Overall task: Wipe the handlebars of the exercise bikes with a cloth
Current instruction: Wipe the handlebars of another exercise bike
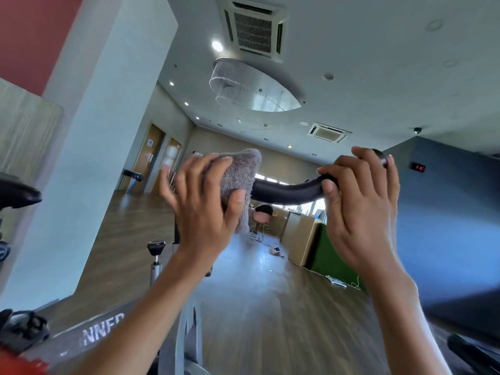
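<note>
1. Gripping a grey fluffy cloth [239,174], the left hand [200,212] is raised in front of the head camera. Its fingers curl over the top of the cloth and its thumb presses in from below.
2. The cloth is bunched around the left part of the black handlebar [286,191] and hides that part completely. A loose tail of it hangs down beside the thumb.
3. The right hand [359,209] clamps the bare right part of the handlebar. Its fingers wrap over the top, its thumb hooks underneath, and the black tip of the bar pokes out just past the fingertips.
4. Both forearms rise steeply from the bottom edge of the view with the wrists roughly straight and the backs of the hands facing the camera. The two hands are apart, with a curved, uncovered stretch of bar showing between them.
5. Below the left wrist, a black-topped adjustment knob [156,247] stands on a silver post, and a grey bike frame [102,332] with white lettering runs across the lower left.
6. A black saddle [17,194] juts in at the left edge beside a white pillar [89,158]. Wooden floor [270,307] spreads beyond, and a ceiling air-conditioning unit [254,29] sits overhead.
</note>
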The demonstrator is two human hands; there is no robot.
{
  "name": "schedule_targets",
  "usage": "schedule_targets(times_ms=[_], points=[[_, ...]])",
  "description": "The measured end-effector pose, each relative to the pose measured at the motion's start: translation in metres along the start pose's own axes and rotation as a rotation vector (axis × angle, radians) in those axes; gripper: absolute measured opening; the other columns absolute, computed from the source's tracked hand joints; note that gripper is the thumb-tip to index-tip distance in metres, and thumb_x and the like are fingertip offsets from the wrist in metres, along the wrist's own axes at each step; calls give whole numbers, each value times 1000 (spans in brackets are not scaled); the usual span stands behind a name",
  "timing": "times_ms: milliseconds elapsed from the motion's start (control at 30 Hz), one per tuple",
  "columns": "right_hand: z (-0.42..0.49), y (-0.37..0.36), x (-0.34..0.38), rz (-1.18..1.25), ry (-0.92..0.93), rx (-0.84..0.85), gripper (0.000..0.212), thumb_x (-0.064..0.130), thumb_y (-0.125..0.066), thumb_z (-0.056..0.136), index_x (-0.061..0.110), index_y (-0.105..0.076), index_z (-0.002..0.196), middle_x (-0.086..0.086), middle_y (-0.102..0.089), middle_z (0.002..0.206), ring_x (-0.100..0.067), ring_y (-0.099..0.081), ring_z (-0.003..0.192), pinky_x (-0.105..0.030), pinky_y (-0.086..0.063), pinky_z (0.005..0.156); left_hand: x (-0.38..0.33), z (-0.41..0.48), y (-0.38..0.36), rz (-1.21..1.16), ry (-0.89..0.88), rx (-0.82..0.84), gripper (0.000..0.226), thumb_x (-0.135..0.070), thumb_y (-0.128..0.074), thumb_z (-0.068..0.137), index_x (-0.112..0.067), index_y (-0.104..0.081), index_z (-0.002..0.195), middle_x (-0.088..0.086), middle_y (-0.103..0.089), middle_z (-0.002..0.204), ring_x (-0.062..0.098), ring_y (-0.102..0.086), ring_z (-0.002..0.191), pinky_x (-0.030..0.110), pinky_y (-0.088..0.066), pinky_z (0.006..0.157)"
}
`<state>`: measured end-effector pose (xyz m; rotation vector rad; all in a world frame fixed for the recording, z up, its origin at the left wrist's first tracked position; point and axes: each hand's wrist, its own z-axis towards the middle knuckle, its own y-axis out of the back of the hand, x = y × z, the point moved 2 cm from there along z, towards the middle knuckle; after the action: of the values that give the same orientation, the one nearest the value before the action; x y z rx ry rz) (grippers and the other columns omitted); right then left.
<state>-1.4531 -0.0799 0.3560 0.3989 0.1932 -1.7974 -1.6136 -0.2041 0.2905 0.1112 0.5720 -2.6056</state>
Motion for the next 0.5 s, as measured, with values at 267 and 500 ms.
schedule_targets(times_ms=[267, 500], points=[[-10, 2, -2, -70, 4, -43, 35, 22, -35, 101, 14, -61, 122, -7, -51, 143, -25, -31, 144, -51, -21, 118, -24, -12, -24, 30, -284, -37, 43, -54, -27, 100, -23, -41, 128, 4, -41, 134, 24, -40, 128, 49, -12, 114], [-13, -9, 2, 55, -68, -19, 38, 20, -34, 101, 10, -54, 133, -12, -31, 156, -28, -8, 150, -52, -12, 121, -16, -22, -21, -96, -77, -97, 44, -41, -26, 102, -11, -36, 133, 13, -33, 143, 30, -29, 140, 48, -10, 117]])
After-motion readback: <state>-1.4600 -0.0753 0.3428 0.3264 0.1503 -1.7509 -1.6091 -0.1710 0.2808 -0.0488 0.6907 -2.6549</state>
